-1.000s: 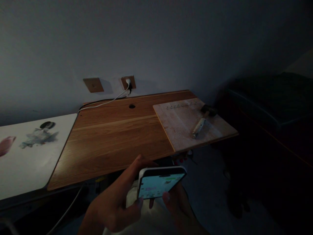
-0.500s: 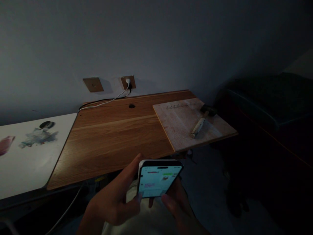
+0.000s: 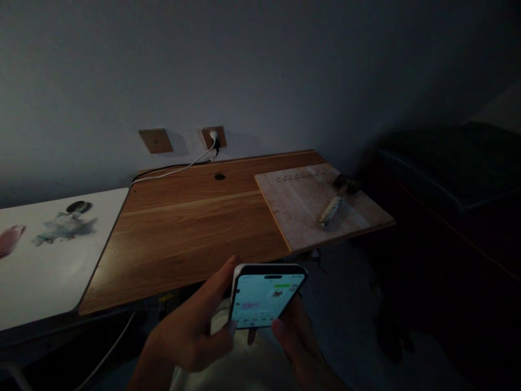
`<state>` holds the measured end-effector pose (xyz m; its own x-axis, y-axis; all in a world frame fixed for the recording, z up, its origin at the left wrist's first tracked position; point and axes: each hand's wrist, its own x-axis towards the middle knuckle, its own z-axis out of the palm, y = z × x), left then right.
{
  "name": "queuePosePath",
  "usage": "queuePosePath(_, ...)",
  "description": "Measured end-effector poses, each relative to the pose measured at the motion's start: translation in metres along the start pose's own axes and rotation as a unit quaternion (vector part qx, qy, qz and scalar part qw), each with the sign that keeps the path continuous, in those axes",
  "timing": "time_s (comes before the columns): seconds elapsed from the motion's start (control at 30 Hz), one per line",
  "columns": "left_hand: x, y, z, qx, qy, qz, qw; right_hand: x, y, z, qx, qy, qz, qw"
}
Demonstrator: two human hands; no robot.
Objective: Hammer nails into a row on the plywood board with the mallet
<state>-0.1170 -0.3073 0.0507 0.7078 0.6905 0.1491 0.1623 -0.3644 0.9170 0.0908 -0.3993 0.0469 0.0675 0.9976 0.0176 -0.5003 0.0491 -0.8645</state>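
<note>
A lit smartphone (image 3: 264,296) is held low in front of me, below the front edge of a wooden desk (image 3: 191,233). My left hand (image 3: 191,331) grips its left side, thumb on the lower screen edge. My right hand (image 3: 299,339) supports it from beneath on the right, thumb by the lower right of the screen. On the desk's right end lies a pale board (image 3: 317,203) with a hammer (image 3: 336,201) on it, well beyond both hands.
A white cable (image 3: 175,171) runs from a wall socket (image 3: 214,137) across the desk's back edge. A white printed surface (image 3: 44,250) adjoins the desk on the left. Dark furniture (image 3: 448,179) stands at the right. The room is dim.
The phone rose and tilted its screen more toward me, then shifted slightly. Both hands stayed on it. Nothing on the desk moved.
</note>
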Motion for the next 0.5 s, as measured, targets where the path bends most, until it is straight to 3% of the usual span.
queuePosePath(0.33, 0.002, -0.011, 0.001, -0.062, 0.020, -0.003, 0.998, -0.001, -0.007, 0.006, -0.020, 0.004, 0.001, 1.000)
queuePosePath(0.5, 0.003, -0.005, 0.001, -0.061, 0.011, -0.007, 0.998, -0.002, -0.004, 0.002, -0.013, -0.004, 0.001, 1.000)
